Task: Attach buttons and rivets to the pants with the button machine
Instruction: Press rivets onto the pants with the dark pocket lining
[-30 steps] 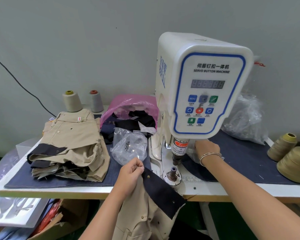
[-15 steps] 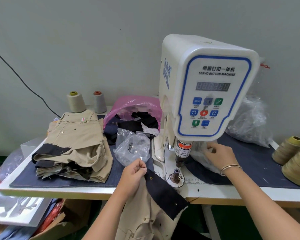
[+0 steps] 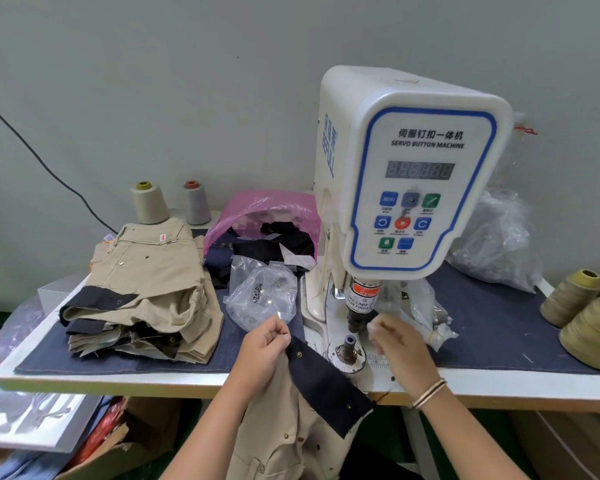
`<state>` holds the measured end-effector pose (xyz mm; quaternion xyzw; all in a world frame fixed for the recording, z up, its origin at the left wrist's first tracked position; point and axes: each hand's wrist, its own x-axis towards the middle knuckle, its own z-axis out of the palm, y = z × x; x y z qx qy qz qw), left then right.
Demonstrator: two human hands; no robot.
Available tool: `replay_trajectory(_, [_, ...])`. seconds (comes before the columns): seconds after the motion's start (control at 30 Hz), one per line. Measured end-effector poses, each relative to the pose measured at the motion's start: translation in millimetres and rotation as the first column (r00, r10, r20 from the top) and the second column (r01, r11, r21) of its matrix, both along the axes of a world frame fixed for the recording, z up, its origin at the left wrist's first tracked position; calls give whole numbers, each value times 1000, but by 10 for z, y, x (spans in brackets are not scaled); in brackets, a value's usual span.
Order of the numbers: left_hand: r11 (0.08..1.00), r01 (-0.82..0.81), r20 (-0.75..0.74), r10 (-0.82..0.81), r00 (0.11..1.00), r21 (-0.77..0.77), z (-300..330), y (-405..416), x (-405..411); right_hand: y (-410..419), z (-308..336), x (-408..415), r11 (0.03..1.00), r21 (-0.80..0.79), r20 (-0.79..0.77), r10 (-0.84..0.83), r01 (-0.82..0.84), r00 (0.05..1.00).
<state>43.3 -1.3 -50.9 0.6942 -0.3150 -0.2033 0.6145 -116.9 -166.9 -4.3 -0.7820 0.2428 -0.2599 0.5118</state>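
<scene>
Hands, two: left (image 3: 264, 344) pinching one pants (image 3: 291, 427) waistband, right (image 3: 397, 344) blurred, grip unclear, beside one button machine (image 3: 413, 174).

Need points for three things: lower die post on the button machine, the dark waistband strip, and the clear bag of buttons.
lower die post (image 3: 348, 345): head view, on the top of the post, below the punch.
dark waistband strip (image 3: 329, 379): head view, mid-strip, right of the left hand.
clear bag of buttons (image 3: 262, 294): head view, on the bag's bulging front.
</scene>
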Motion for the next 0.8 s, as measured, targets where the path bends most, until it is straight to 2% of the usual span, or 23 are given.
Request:
replay_trajectory(0.1, [1000, 4, -1, -4, 1000, 0, 2, 4, -2, 98, -60, 59, 966, 226, 50, 119, -128, 992])
replay_trajectory(0.27, [1000, 2, -11, -2, 1000, -2, 12, 8, -12, 143, -188, 62, 921, 370, 112, 83, -119, 990])
replay_trajectory(0.8, [1000, 17, -17, -17, 1000, -17, 2, 6, 1, 195, -144, 35, 865, 462, 228, 94, -193, 969])
